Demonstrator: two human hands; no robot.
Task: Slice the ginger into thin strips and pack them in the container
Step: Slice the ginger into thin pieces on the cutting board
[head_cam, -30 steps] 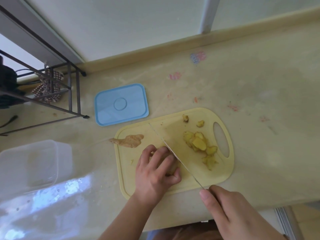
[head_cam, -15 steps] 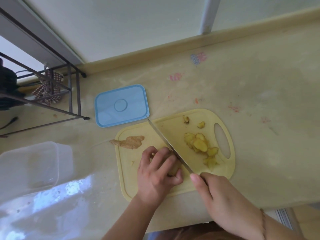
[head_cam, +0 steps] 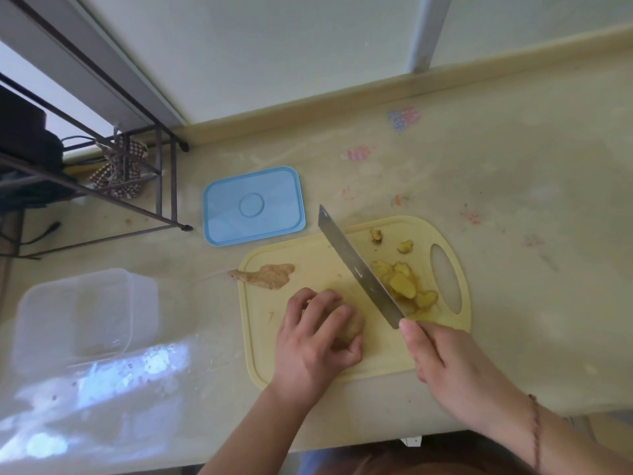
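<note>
On the yellow cutting board my left hand curls over a ginger piece and holds it down; most of that piece is hidden under my fingers. My right hand grips the handle of a knife, whose blade lies tilted over the board with its flat side showing, just right of my left hand. A heap of cut ginger slices lies right of the blade. An uncut ginger root rests on the board's left edge. The clear container stands at the left.
The container's blue lid lies flat behind the board. A dark metal rack with a checked cloth stands at the back left. Two small ginger bits sit at the board's far edge. The counter's front edge runs just below my wrists.
The knife has shifted right, away from the held ginger, and rolled so that its flat side now faces up. My right hand moved forward and right with it. My left hand stayed in place.
</note>
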